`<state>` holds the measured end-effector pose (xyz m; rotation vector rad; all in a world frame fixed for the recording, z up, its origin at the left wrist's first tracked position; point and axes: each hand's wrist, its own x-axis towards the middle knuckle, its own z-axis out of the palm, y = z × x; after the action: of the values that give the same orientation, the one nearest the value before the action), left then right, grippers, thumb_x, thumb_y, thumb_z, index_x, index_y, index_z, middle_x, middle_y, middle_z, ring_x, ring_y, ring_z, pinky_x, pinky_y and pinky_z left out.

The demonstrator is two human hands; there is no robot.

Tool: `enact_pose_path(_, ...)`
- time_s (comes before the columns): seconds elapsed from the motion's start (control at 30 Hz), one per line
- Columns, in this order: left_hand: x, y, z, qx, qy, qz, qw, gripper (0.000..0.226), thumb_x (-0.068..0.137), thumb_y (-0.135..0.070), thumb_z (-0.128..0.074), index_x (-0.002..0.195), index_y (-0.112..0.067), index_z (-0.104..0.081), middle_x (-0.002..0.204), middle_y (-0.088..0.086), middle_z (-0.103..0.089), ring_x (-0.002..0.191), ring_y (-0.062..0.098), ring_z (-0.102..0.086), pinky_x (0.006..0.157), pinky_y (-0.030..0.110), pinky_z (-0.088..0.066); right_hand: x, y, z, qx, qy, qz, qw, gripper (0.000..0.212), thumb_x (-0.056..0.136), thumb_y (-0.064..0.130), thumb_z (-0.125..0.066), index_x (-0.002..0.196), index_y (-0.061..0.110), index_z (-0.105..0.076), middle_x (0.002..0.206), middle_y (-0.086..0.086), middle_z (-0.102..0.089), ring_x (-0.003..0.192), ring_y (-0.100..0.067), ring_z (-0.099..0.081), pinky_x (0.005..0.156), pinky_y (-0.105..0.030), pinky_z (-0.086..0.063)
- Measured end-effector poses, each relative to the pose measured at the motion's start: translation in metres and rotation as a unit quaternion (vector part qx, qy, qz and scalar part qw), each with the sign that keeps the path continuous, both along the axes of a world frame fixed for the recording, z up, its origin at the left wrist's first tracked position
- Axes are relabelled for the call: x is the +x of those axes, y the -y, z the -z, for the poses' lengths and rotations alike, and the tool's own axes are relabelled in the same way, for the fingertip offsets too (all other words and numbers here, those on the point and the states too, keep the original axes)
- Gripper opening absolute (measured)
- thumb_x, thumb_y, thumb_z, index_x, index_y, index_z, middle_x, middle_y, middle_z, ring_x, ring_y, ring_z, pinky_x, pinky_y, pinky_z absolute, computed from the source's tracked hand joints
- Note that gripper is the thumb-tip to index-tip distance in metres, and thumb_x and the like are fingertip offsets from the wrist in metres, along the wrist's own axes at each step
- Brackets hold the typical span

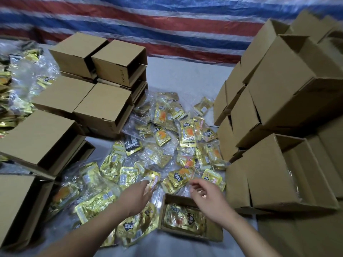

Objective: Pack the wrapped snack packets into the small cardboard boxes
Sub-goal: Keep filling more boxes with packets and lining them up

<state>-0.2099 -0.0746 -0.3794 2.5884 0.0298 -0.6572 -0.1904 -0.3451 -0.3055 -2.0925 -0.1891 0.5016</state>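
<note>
Several gold-wrapped snack packets [187,134] lie in clear bags, heaped across the grey surface. A small open cardboard box [215,235] sits near the bottom centre with gold packets [185,218] inside it. My left hand [138,196] reaches into the heap and its fingertips touch a gold packet [153,179]; whether it grips is unclear. My right hand [206,196] hovers above the box's far edge, fingers loosely curled, nothing visibly in it.
Stacks of small cardboard boxes [104,106] stand at the left and back. Larger stacks of open boxes [278,108] fill the right side. More bagged packets [24,80] lie at the far left. A red, white and blue striped tarp [167,25] hangs behind.
</note>
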Motion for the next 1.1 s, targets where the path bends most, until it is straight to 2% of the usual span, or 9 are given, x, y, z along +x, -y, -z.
enact_pose_path(0.2, -0.03, 0.0, 0.034, 0.225, -0.043, 0.038, 0.973, 0.1, 0.085, -0.075, -0.048, 0.157, -0.019, -0.008, 0.154, 0.013, -0.033, 0.137, 0.03, -0.039, 0.106, 0.043, -0.041, 0.006, 0.001, 0.009, -0.007, 0.035, 0.036, 0.999, 0.021, 0.095, 0.029, -0.06, 0.099, 0.049, -0.06, 0.104, 0.035, -0.061, 0.1, 0.009, -0.057, 0.078, -0.002, -0.042)
enact_pose_path(0.33, -0.037, 0.005, 0.047, 0.247, -0.069, 0.028, 0.966, 0.111, 0.081, -0.071, -0.061, 0.157, -0.012, -0.006, 0.153, 0.02, -0.032, 0.138, 0.034, -0.037, 0.115, 0.044, -0.034, 0.012, -0.001, 0.009, -0.021, 0.029, 0.04, 0.999, 0.02, 0.096, 0.028, -0.062, 0.097, 0.047, -0.061, 0.1, 0.033, -0.063, 0.097, 0.007, -0.059, 0.077, -0.004, -0.043)
enact_pose_path(0.5, -0.034, 0.016, 0.052, 0.17, -0.112, -0.083, 0.975, 0.114, 0.071, -0.036, -0.083, 0.154, -0.018, -0.007, 0.149, 0.02, -0.03, 0.139, 0.036, -0.032, 0.113, 0.04, -0.039, 0.009, -0.003, 0.008, -0.033, 0.034, 0.039, 0.998, 0.023, 0.095, 0.022, -0.062, 0.092, 0.045, -0.062, 0.097, 0.032, -0.064, 0.093, 0.005, -0.061, 0.075, -0.006, -0.044)
enact_pose_path(0.7, -0.036, 0.011, 0.063, 0.048, -0.105, -0.197, 0.974, 0.119, 0.064, -0.001, -0.08, 0.155, -0.026, -0.008, 0.145, 0.019, -0.031, 0.133, 0.034, -0.038, 0.109, 0.041, -0.045, 0.002, -0.005, 0.008, -0.05, 0.006, 0.038, 0.998, 0.023, 0.097, 0.019, -0.058, 0.092, 0.041, -0.061, 0.083, 0.037, -0.062, 0.078, 0.008, -0.059, 0.066, -0.007, -0.042)
enact_pose_path(0.8, -0.034, 0.01, 0.062, 0.005, -0.103, -0.24, 0.965, 0.127, 0.069, -0.007, -0.084, 0.158, -0.023, 0.004, 0.152, 0.02, -0.025, 0.137, 0.037, -0.04, 0.109, 0.041, -0.043, -0.001, -0.002, 0.007, -0.055, -0.004, 0.038, 0.998, 0.024, 0.098, 0.018, -0.057, 0.091, 0.042, -0.06, 0.079, 0.038, -0.06, 0.074, 0.01, -0.057, 0.064, -0.007, -0.041)
enact_pose_path(0.87, -0.034, 0.01, 0.055, 0.004, -0.082, -0.248, 0.965, 0.115, 0.075, -0.029, -0.083, 0.158, -0.013, -0.005, 0.152, 0.021, -0.028, 0.135, 0.037, -0.042, 0.109, 0.043, -0.044, -0.002, -0.002, 0.008, -0.056, -0.007, 0.045, 0.997, 0.025, 0.098, 0.019, -0.058, 0.091, 0.042, -0.061, 0.08, 0.032, -0.063, 0.076, 0.009, -0.058, 0.064, -0.007, -0.041)
enact_pose_path(0.97, -0.028, 0.008, 0.029, -0.033, -0.048, -0.255, 0.965, 0.094, 0.078, -0.051, -0.074, 0.149, -0.009, -0.028, 0.137, 0.016, -0.045, 0.114, 0.029, -0.058, 0.095, 0.044, -0.053, -0.003, -0.004, 0.009, -0.059, 0.003, 0.054, 0.997, 0.027, 0.097, 0.018, -0.059, 0.088, 0.044, -0.061, 0.085, 0.02, -0.066, 0.088, 0.011, -0.058, 0.071, -0.004, -0.042)
enact_pose_path(1.03, -0.019, 0.004, 0.001, -0.106, -0.031, -0.278, 0.954, 0.078, 0.076, -0.04, -0.08, 0.137, -0.008, -0.043, 0.112, 0.015, -0.061, 0.078, 0.021, -0.068, 0.065, 0.04, -0.058, -0.003, -0.005, 0.008, -0.066, 0.018, 0.051, 0.996, 0.028, 0.097, 0.018, -0.059, 0.088, 0.045, -0.059, 0.092, 0.021, -0.066, 0.093, 0.014, -0.056, 0.074, -0.003, -0.041)
enact_pose_path(1.1, -0.007, -0.002, -0.027, -0.178, 0.016, -0.306, 0.935, 0.056, 0.072, -0.022, -0.085, 0.118, -0.01, -0.056, 0.095, 0.013, -0.067, 0.061, 0.021, -0.066, 0.052, 0.043, -0.056, 0.0, -0.009, 0.003, -0.056, 0.029, 0.063, 0.996, 0.024, 0.097, 0.021, -0.06, 0.093, 0.045, -0.059, 0.098, 0.021, -0.065, 0.097, 0.015, -0.054, 0.082, -0.006, -0.044)
